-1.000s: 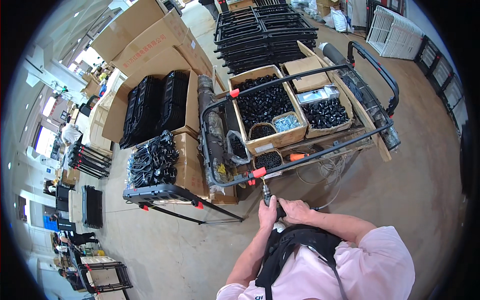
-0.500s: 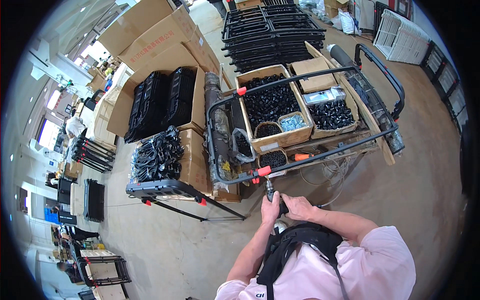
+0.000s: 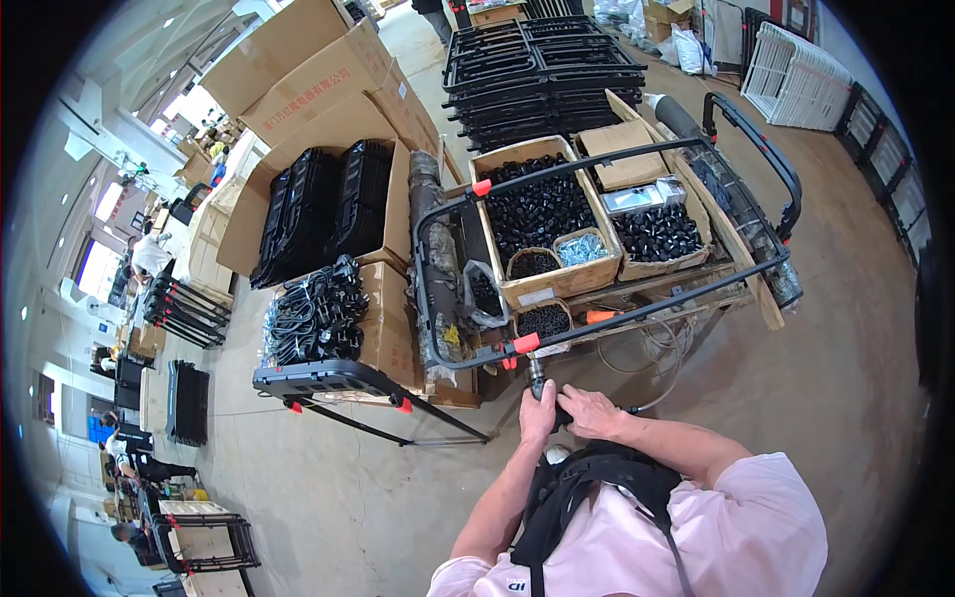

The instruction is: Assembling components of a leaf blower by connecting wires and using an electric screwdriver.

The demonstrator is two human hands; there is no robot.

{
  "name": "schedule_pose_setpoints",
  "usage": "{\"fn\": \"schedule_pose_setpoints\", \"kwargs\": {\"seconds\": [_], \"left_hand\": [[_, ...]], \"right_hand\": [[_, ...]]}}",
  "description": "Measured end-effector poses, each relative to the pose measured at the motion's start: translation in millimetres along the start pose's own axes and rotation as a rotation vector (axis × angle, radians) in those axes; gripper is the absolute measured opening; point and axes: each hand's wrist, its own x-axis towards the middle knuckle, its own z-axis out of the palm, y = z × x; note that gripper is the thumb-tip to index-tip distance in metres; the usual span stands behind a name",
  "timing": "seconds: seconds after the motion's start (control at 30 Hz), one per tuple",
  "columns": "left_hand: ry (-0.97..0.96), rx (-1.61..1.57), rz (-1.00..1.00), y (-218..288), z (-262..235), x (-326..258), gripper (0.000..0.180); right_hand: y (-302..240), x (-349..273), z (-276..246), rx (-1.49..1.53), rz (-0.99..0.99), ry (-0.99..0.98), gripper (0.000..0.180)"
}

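Note:
My left hand (image 3: 537,412) and my right hand (image 3: 589,410) are both closed around a power screwdriver (image 3: 538,376), left on its front body, right on the rear part. The tool points away from me, its tip at the near tube of a black metal frame (image 3: 657,313), beside a red fitting (image 3: 526,342). Whether the tip touches a screw is too small to tell. That frame lies across a workbench, above an open carton (image 3: 517,285) of black plastic parts. A small box of black screws (image 3: 544,320) sits just beyond the tool.
A carton of black panels (image 3: 396,214) stands left, with bundled black parts (image 3: 315,313) before it. Nearer is another black frame with legs (image 3: 343,376). An orange-handled tool (image 3: 601,316) lies under the frame; a hose (image 3: 679,363) hangs right. Stacked black frames (image 3: 542,80) stand behind.
The view has shifted very slightly. Both hands keep their grip on the screwdriver at nearly the same spot, and the fingers of my right hand have moved a little.

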Motion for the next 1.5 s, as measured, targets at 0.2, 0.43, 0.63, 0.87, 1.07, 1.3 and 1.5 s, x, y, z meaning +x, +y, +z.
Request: {"fn": "schedule_pose_setpoints", "kwargs": {"seconds": [0.2, 0.43, 0.63, 0.87, 1.07, 1.3, 1.5], "left_hand": [[0.007, 0.019, 0.005, -12, 1, -1, 0.064], [0.000, -0.009, 0.002, -13, 2, -9, 0.055], [0.003, -0.016, -0.002, -19, -2, -15, 0.056], [-0.026, -0.023, 0.009, -18, -7, -23, 0.054], [-0.175, -0.078, -0.058, -38, 4, -34, 0.055], [-0.614, 0.383, 0.249, 18, 53, -24, 0.046], [-0.611, 0.335, 0.709, 157, 100, 17, 0.026]], "right_hand": [[-5, -3, -1, 0.018, 0.017, -0.022, 0.049], [-6, -11, 3, 0.017, 0.015, -0.011, 0.049], [-13, -14, 7, 0.011, 0.015, -0.010, 0.047], [-20, -19, 9, -0.001, 0.063, -0.010, 0.046], [-16, -45, 12, 0.030, 0.084, 0.061, 0.044], [49, -115, -12, 0.111, 0.399, 0.189, 0.057], [177, -127, -71, 0.110, 0.873, 0.505, 0.063]]}}
